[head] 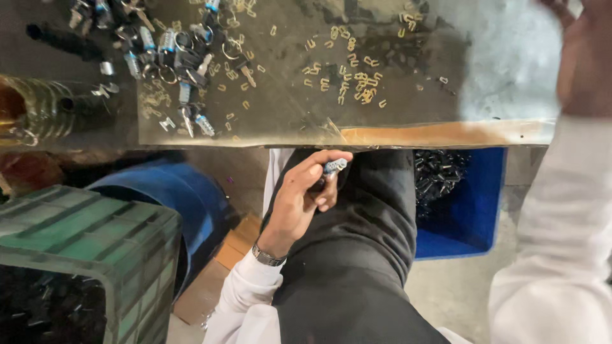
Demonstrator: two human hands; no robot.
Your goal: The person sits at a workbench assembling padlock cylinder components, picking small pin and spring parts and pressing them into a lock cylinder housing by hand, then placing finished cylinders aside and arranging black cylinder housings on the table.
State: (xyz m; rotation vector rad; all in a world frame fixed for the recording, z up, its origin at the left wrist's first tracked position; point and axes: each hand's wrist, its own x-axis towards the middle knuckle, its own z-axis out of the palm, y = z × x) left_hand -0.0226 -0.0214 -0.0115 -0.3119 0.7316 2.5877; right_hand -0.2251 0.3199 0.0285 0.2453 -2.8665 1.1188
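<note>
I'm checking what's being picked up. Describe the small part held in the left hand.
The small cylindrical part looks like silvery metal with a bluish, ribbed or threaded body. It is pinched between the thumb and fingers of the left hand, tilted, its tip pointing up-right, just below the worktable edge and above the lap. Finer detail is unclear.

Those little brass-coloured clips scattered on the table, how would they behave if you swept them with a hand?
The brass clips look tiny and thin, so probably very light and easily scattered. Bent and open-shaped, they would likely slide or snag on each other, not roll. The table looks smooth, so pinching one up may be fiddly. They seem stiff metal.
</note>
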